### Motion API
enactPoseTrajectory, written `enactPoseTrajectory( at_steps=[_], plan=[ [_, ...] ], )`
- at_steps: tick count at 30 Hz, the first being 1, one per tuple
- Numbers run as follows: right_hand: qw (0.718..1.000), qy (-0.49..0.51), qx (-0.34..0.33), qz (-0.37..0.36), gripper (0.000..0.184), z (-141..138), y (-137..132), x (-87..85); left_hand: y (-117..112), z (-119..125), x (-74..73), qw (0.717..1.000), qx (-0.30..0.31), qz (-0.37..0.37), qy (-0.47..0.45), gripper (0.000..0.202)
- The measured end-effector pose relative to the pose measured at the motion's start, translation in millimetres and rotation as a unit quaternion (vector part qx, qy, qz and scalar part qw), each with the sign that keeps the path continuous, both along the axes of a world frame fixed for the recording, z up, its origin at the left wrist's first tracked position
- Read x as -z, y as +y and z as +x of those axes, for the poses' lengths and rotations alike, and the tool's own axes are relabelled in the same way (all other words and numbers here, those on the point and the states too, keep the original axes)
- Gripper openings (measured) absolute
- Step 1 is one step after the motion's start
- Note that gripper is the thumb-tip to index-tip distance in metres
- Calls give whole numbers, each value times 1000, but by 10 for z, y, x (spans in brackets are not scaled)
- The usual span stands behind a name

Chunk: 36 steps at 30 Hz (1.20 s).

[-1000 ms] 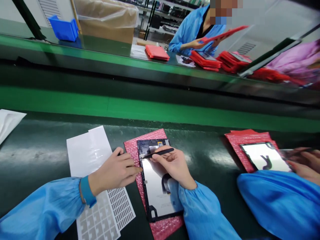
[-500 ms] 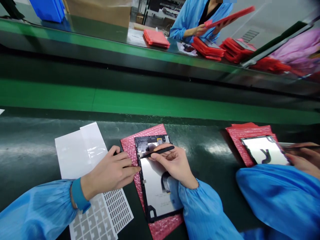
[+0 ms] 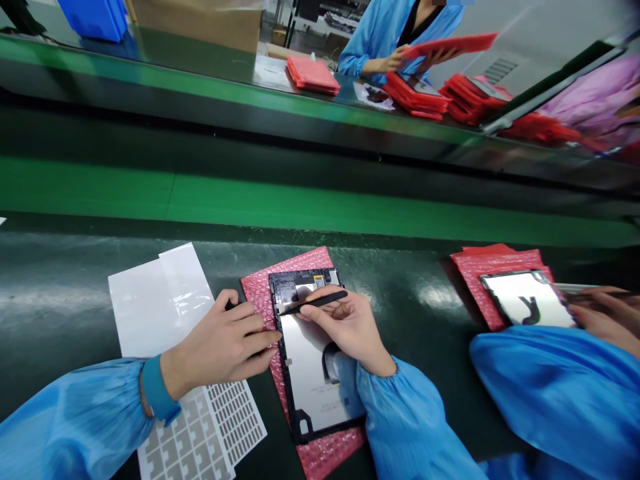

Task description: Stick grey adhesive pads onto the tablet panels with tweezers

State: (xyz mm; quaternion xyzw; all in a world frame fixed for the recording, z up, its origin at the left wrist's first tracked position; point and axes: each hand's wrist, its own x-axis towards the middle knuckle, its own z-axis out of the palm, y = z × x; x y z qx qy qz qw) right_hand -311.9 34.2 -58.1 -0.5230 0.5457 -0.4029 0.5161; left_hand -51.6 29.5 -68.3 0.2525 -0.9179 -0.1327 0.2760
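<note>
Black tweezers [image 3: 320, 301] are pinched in my right hand [image 3: 353, 327], their pointed tip touching the upper left edge of an opened tablet screen assembly [image 3: 313, 360]. This assembly has a black frame and a silvery back, and lies on a pink bubble-wrap bag [image 3: 333, 457]. My left hand [image 3: 233, 340] is open, its fingertips at the assembly's left edge; something dark shows under its curled index finger, too hidden to name. Beneath my left forearm are sheets of grey die-cut stickers [image 3: 187, 433]. White sheets [image 3: 155, 300] lie beyond that hand.
At the right, a co-worker's hands [image 3: 613, 313] are beside another screen assembly [image 3: 530, 300] on red bubble bags [image 3: 480, 287]. Across a raised green ledge [image 3: 300, 200], another person holds a red bag [image 3: 450, 45]. A blue bin [image 3: 95, 19] stands at the far left.
My hands and the tweezers hold nearly the same place on the assembly. Across the ledge, the person's red bag has tipped lower, closer to level.
</note>
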Motion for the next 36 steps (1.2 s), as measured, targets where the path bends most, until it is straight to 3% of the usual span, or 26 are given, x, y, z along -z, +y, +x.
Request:
enactPoseTrajectory(
  at_steps=[18,22,31,36],
  plan=[
    [1000,13,-4,-4,28,6,0,15,26,-1,-31,999,-27,16,-14,28],
    [1000,15,-3,3,30,5,0,17,33,-3,-39,998,-35,20,-37,38],
    [1000,-19,-4,15,31,21,-17,24,32,-34,-70,997,-48,43,-42,37],
    [994,-91,47,-28,30,-26,-69,-16,87,-49,-14,996,-60,67,-13,37]
  ],
)
